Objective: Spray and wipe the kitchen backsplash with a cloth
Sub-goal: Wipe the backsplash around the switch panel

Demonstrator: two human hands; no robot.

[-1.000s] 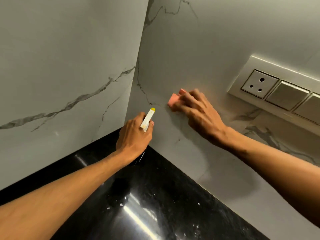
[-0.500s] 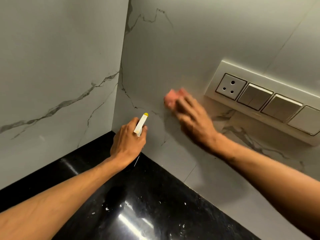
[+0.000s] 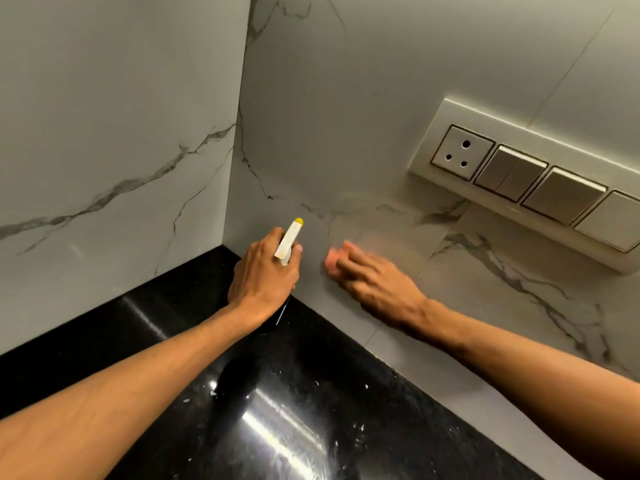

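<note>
Cloth [image 3: 330,261] is pressed to the backsplash [image 3: 346,133] by my flat-fingered right hand [image 3: 377,289]; my left hand [image 3: 263,271], just left of it, grips the spray bottle [image 3: 289,239].

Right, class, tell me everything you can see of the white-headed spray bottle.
The spray bottle has a white plastic head with a yellow nozzle tip and a dark body, mostly hidden below the left hand that grips it. It tilts, tip up toward the grey marble-look backsplash, above the glossy black countertop; whether its base rests there cannot be told.
</note>
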